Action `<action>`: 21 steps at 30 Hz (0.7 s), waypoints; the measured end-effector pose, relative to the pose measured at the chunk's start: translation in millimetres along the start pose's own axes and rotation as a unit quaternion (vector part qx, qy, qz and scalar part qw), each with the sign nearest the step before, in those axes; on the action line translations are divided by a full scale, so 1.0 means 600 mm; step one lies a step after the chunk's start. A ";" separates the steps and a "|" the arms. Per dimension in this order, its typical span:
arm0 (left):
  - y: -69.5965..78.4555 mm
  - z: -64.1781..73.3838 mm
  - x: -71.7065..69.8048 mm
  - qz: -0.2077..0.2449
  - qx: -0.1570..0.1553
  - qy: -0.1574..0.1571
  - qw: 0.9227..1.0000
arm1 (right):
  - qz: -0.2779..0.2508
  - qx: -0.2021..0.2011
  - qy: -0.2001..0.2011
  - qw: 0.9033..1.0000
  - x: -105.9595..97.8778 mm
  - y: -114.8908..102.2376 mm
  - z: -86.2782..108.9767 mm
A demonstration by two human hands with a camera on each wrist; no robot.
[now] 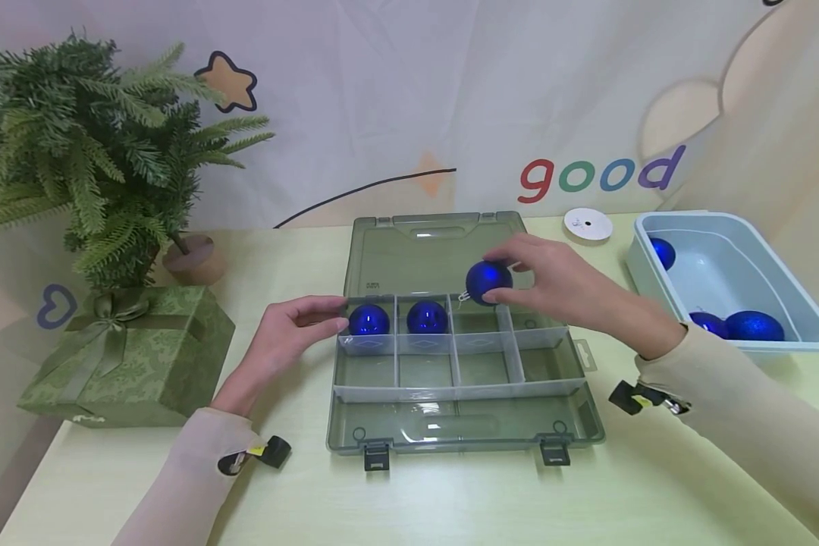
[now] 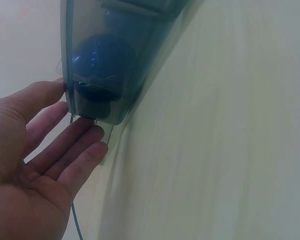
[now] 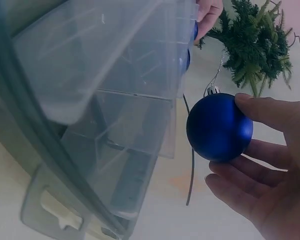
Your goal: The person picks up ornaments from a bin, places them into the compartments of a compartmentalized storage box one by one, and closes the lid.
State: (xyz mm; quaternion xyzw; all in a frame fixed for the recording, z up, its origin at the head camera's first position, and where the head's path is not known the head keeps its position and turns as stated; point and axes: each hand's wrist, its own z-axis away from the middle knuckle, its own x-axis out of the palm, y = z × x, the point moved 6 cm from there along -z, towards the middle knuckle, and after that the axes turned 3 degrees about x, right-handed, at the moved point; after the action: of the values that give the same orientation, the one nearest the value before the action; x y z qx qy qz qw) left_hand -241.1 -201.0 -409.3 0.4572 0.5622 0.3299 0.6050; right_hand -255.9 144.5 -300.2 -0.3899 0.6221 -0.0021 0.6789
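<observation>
My right hand (image 1: 551,279) holds a matte blue Christmas ball (image 1: 488,283) between thumb and fingers, above the back row of a green see-through divided box (image 1: 465,422). A silver cap and string loop show on the ball (image 3: 219,127) in the right wrist view. Two shiny blue balls lie in the box's back row: one ball (image 1: 368,321) in the leftmost compartment, another ball (image 1: 427,318) in the compartment beside it. At the box's left end, my left hand (image 1: 283,337) touches the back corner with its fingertips and thumb, fingers fairly straight.
The box's lid (image 1: 437,254) lies back behind it. On the right stands a light blue bin (image 1: 717,262) with several blue ornaments. A white ribbon spool (image 1: 588,224) lies at the back. To the left are a green gift box (image 1: 130,364) and a small artificial tree (image 1: 102,152).
</observation>
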 end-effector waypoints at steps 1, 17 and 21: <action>0.000 0.000 0.000 0.000 0.000 0.000 1.000 | 0.001 0.001 -0.003 1.000 0.003 0.001 0.000; -0.001 -0.001 0.001 0.006 -0.001 0.001 1.000 | 0.018 -0.005 -0.027 0.999 0.038 0.010 -0.001; -0.002 -0.001 0.000 0.003 -0.003 0.001 1.000 | 0.023 -0.008 -0.032 0.999 0.045 0.012 -0.001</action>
State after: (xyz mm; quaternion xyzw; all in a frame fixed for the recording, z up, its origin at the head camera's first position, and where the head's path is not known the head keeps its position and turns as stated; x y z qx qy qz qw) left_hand -241.7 -201.2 -410.6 0.4566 0.5606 0.3341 0.6046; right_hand -253.7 136.3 -327.0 -0.3809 0.6087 0.0308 0.6953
